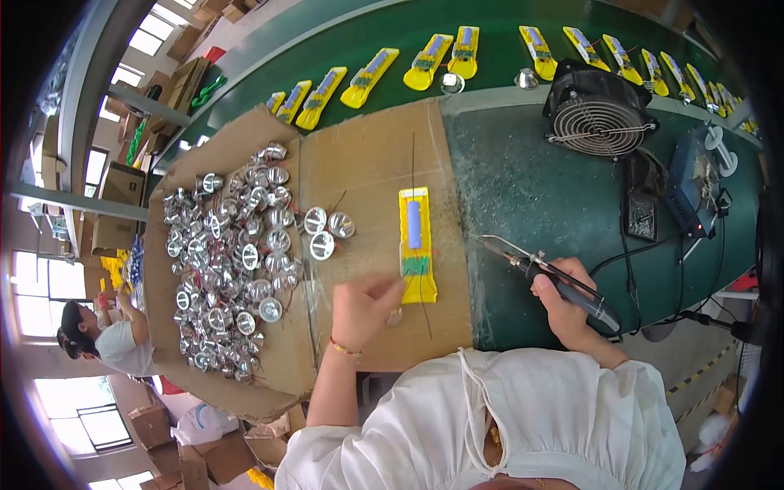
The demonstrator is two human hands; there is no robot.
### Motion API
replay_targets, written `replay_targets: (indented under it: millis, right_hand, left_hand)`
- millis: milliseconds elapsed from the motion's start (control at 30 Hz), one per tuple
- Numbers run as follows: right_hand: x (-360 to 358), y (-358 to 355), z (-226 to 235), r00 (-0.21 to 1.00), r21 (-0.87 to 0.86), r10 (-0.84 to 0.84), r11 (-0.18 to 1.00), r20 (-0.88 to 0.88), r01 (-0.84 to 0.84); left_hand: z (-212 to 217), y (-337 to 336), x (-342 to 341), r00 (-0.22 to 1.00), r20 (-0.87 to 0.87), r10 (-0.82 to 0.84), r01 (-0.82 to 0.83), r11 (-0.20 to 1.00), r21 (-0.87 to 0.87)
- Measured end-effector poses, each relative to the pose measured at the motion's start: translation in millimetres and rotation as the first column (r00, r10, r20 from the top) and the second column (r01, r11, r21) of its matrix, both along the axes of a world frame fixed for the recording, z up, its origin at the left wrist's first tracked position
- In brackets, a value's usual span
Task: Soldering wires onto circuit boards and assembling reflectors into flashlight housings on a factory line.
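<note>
A yellow plastic lamp housing (420, 290) lies on the cardboard, holding a blue battery cell (414, 224) and a green circuit board (416, 266). Thin dark wires stick out at its top and bottom. At its lower left edge is my left hand (363, 310), slightly blurred, with fingertips pressed together; what they pinch, if anything, is hidden. A small pale round piece (395, 317) shows just below those fingers. My right hand (563, 298) is wrapped round a soldering iron (584, 304) with a thin metal feed tube. Its tip points left, apart from the housing.
Left of the housing, a cardboard tray (278, 398) holds many silver reflector cups (245, 257); three loose cups (322, 245) lie beside it. Yellow housings (429, 61) line the green belt behind. A black fan (600, 114), blue soldering station (694, 184) and solder spool (720, 151) stand right.
</note>
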State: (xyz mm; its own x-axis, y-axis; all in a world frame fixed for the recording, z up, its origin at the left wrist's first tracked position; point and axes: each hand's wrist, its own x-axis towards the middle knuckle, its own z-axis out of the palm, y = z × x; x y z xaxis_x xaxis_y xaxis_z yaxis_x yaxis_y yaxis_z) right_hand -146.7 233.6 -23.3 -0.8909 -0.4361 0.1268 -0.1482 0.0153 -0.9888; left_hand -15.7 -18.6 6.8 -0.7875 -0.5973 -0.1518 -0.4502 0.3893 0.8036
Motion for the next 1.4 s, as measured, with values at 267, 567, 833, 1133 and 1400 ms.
replay_targets:
  millis: [267,567,833,1133,1400]
  right_hand:
    - [-15.7,-0.3,-9.4,0.980,0.041,-0.086,0.996,0.182,0.080]
    - [-16.6,2.7,-16.1,0.957,0.008,-0.113,0.993,0.266,0.115]
    - [-18.5,0.7,-15.5,0.968,0.022,-0.073,0.997,0.241,0.070]
    - [-19.2,-6.9,-9.4,0.977,0.013,-0.102,0.995,0.187,0.102]
    - [-10.3,-12.0,-9.1,0.975,0.006,-0.173,0.985,0.140,0.173]
  left_hand:
    - [34.3,-14.1,-163.0,0.893,0.202,-0.402,0.450,0.809,-0.377]
    - [10.7,-82.6,-349.7,0.971,-0.222,-0.084,-0.084,0.754,-0.652]
    - [-2.2,-111.5,-283.6,0.985,0.124,-0.121,0.172,0.745,-0.644]
    - [-3.5,-1.6,-47.6,0.987,-0.134,-0.085,0.008,0.869,-0.495]
    - [18.5,-95.9,-22.2,0.971,-0.227,0.073,-0.231,0.520,-0.822]
